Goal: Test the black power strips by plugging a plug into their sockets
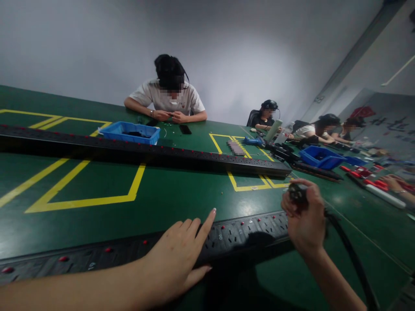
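Observation:
A long black power strip (231,235) with red buttons and numbered sockets lies across the table in front of me. My left hand (181,255) spans it, thumb at the near side, index finger stretched along the far edge and the other fingers bent over that edge. Above the strip's right end, my right hand (306,220) is closed around a black plug (297,193), its end facing away from my palm. A thick black cable (352,255) runs from this hand down to the lower right.
A second long power strip (145,153) lies farther back. Beyond it are a blue bin (129,131) with dark parts and a person (168,93) seated opposite. Another blue bin (319,156), red tools (368,172) and several people are at the right. Yellow tape (90,202) marks the green table.

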`<action>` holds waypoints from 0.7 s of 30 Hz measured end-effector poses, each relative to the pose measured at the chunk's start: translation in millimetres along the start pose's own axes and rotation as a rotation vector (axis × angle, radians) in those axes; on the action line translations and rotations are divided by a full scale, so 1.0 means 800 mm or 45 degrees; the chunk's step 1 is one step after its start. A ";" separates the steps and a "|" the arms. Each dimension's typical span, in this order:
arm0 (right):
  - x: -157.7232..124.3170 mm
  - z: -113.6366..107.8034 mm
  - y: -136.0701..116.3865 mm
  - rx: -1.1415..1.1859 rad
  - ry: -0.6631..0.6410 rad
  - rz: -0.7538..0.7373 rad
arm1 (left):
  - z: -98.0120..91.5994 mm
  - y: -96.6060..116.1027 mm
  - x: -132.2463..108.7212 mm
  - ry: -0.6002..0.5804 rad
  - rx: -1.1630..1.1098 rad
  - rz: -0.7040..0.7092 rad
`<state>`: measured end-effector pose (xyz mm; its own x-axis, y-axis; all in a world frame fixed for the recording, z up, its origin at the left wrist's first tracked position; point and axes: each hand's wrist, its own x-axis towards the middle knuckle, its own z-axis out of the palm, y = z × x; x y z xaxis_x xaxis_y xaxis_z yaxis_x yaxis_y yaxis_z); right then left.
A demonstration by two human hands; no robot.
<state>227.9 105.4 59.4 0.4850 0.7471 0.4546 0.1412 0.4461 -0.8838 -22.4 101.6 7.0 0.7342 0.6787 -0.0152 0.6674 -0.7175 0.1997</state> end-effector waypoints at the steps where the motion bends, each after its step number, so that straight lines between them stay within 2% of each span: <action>1: -0.005 0.004 0.001 -0.123 -0.102 -0.010 | -0.001 -0.002 -0.001 0.004 -0.018 -0.001; 6: -0.056 0.045 -0.001 -0.798 -0.918 -0.081 | -0.001 -0.023 -0.026 0.027 -0.032 -0.122; 10: -0.082 0.077 -0.006 -1.134 -1.351 -0.302 | 0.001 -0.035 -0.053 0.070 0.042 -0.231; 12: -0.078 0.086 -0.008 -1.211 -1.542 -0.436 | -0.001 -0.035 -0.059 0.098 0.070 -0.260; 14: -0.065 0.092 -0.009 -1.177 -1.720 -0.493 | -0.005 -0.031 -0.060 0.118 0.076 -0.267; 17: -0.049 0.095 -0.006 -1.040 -1.873 -0.491 | -0.008 -0.027 -0.057 0.143 0.074 -0.263; 19: -0.049 0.092 -0.001 -0.990 -1.825 -0.463 | -0.008 -0.027 -0.055 0.152 0.075 -0.259; 21: -0.057 0.084 0.005 -0.966 -1.683 -0.444 | -0.007 -0.027 -0.055 0.154 0.076 -0.256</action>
<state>148.6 106.6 42.5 -0.6794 0.7319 0.0521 0.6643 0.6437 -0.3799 -70.2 88.2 9.2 0.5680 0.8201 0.0691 0.8075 -0.5716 0.1459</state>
